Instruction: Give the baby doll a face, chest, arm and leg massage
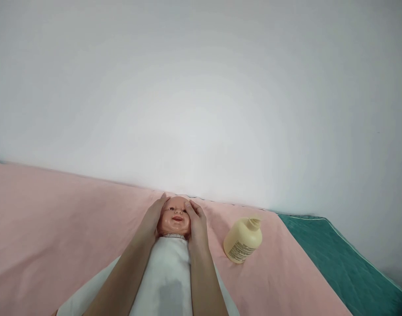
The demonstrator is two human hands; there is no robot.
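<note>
A baby doll (174, 226) lies on its back, its head toward the wall and its body in white clothing (168, 259) with a lacy collar. Cupped along the left side of the doll's head is my left hand (155, 215), its fingers partly hidden behind the head. My right hand (197, 219) holds the other side, with the thumb by the temple and the fingers curved over the edge. Both forearms reach up along the doll's body. A grey patch shows low on the white cloth. To the right of my right hand stands a pale yellow pump bottle (243, 240), slightly tilted in view.
Pink cloth (72, 219) covers the surface under the doll and bottle. A green quilted cover (346, 263) shows at the right, beyond the pink edge. The plain white wall (201, 87) rises directly behind the doll's head.
</note>
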